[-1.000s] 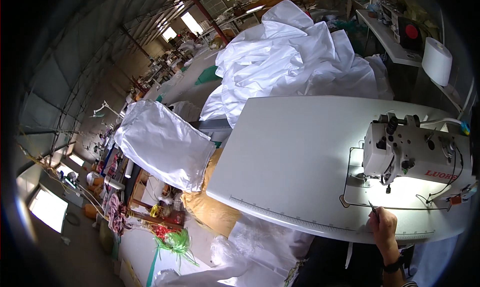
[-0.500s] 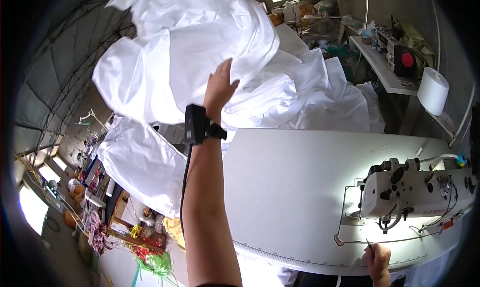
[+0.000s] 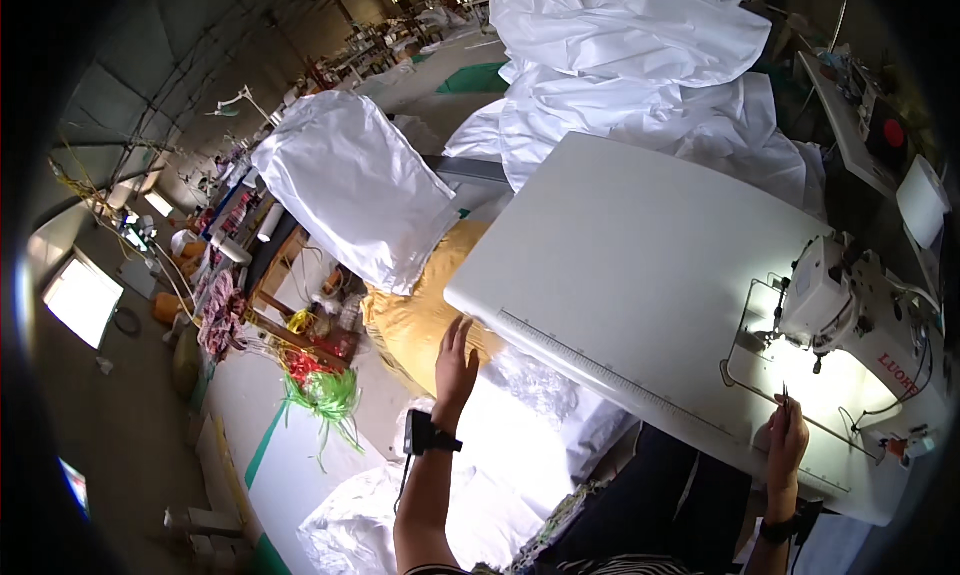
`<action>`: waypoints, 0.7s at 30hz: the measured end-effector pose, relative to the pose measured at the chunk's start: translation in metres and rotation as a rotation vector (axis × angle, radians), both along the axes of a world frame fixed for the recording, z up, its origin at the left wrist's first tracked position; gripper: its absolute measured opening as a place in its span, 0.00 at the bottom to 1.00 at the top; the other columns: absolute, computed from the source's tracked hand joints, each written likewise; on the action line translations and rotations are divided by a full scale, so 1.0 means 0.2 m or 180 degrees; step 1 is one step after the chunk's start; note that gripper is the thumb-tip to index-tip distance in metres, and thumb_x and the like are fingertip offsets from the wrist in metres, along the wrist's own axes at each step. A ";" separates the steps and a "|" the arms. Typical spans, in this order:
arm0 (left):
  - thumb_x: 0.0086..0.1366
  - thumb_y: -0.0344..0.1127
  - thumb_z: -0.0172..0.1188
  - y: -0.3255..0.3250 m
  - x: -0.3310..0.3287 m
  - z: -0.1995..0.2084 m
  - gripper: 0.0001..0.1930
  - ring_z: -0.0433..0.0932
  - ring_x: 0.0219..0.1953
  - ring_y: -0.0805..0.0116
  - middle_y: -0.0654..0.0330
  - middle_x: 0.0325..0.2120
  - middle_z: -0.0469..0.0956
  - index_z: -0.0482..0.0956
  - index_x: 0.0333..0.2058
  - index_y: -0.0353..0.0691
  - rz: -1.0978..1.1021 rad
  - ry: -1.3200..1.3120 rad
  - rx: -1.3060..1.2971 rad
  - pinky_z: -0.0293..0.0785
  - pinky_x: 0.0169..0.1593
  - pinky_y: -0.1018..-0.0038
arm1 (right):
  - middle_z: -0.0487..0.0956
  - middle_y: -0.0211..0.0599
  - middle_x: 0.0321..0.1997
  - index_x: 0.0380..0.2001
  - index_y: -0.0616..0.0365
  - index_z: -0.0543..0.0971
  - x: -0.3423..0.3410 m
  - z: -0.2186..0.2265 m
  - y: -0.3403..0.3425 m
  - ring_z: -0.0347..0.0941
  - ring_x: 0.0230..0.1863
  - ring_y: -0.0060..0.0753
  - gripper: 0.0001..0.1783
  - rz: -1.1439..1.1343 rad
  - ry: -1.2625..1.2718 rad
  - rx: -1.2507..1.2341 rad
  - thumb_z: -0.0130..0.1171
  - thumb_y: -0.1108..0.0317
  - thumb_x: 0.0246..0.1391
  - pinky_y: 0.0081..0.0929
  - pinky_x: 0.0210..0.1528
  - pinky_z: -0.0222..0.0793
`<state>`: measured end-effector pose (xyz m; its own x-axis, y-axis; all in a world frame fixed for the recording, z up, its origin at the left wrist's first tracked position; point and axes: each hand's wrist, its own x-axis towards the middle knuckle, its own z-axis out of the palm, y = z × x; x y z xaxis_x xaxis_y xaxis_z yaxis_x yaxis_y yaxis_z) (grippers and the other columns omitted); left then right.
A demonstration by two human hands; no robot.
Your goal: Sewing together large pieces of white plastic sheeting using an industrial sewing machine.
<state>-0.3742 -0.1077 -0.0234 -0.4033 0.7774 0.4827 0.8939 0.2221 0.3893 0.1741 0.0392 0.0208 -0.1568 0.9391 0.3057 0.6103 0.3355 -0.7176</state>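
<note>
My left hand (image 3: 457, 365) is held out with its fingers extended and nothing in them. It hovers beside the near left corner of the white sewing table (image 3: 640, 245), in front of a yellow-orange sack (image 3: 415, 325). At the table's right front edge, my right hand (image 3: 788, 440) is closed around a thin, dark, pointed tool (image 3: 785, 389), its tip upward. Just beyond that hand stands a white sewing machine (image 3: 850, 310) with its lamp lit. White fabric (image 3: 630, 35) is heaped past the table's far edge.
A filled white bag (image 3: 350, 185) stands left of the table. More white sheeting (image 3: 420, 510) lies low beside my left arm. Green strands (image 3: 325, 405) hang at a cluttered shelf on the left. A white thread cone (image 3: 921, 201) stands at the far right.
My left hand has come back from the white fabric toward the table's near left corner. The fabric heap has settled beyond the table. My view has turned left; the right hand still grips the tool.
</note>
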 end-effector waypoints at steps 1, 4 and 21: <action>0.58 0.23 0.55 -0.16 0.04 -0.14 0.27 0.69 0.58 0.50 0.50 0.59 0.65 0.65 0.58 0.39 0.0288 -0.0370 -0.0289 0.69 0.58 0.63 | 0.72 0.42 0.23 0.43 0.64 0.75 0.04 0.00 -0.01 0.72 0.26 0.39 0.10 -0.0025 -0.0098 -0.0016 0.47 0.74 0.62 0.32 0.31 0.66; 0.57 0.24 0.57 -0.52 0.27 -0.62 0.26 0.73 0.52 0.51 0.49 0.53 0.71 0.67 0.56 0.39 0.0677 -0.1132 -0.0274 0.72 0.54 0.62 | 0.74 0.47 0.32 0.44 0.65 0.74 0.19 0.02 -0.04 0.73 0.33 0.49 0.11 -0.0256 -0.1225 0.1062 0.48 0.72 0.61 0.37 0.36 0.68; 0.47 0.37 0.74 0.23 0.36 -1.39 0.54 0.63 0.60 0.37 0.35 0.63 0.52 0.45 0.66 0.38 0.2018 -0.2237 -0.0618 0.69 0.59 0.60 | 0.73 0.44 0.49 0.44 0.63 0.75 0.65 -0.12 0.00 0.70 0.51 0.41 0.11 -0.1084 -0.1596 0.0852 0.55 0.70 0.59 0.34 0.55 0.66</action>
<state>-0.3014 -0.0617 -0.3023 -0.9233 0.3565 -0.1429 0.1627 0.7002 0.6952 0.3044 0.0387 -0.0028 -0.0486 0.8632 0.5026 0.9522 0.1919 -0.2376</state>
